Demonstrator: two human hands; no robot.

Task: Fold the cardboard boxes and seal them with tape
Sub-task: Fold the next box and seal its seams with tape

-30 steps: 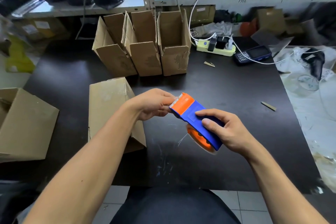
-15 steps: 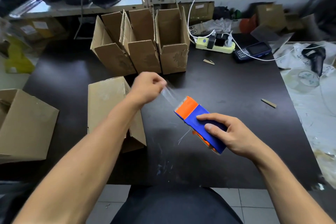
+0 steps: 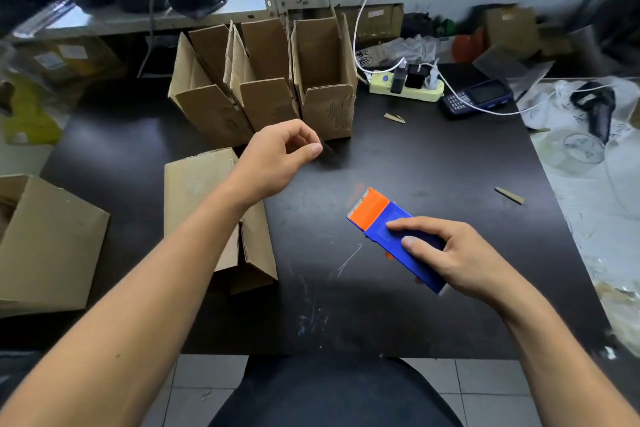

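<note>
Pulling a length of tape, by the look of it, before sealing the box. Best done by keeping the strip taut and flat, drawing straight away from the serrated edge, not letting the free end fold onto itself, then carrying it over the seam of the folded box (image 3: 204, 218) lying left of the tape dispenser (image 3: 391, 236).

Right hand (image 3: 457, 256) wrapped round the blue body of the dispenser, fingers (image 3: 401, 226) on top and thumb along the near side, low over the dark worktop (image 3: 433, 156). Left hand (image 3: 277, 159) up and to the far left of the dispenser, thumb and forefinger pinched together; clear tape between them too faint to confirm, so cannot tell whether anything is held.

Long axis of the dispenser running diagonally, orange toothed head pointing away and leftward toward the left hand, blue tail toward the right wrist. Three open upright boxes (image 3: 322, 80) standing beyond the dispenser, at the far edge.
</note>
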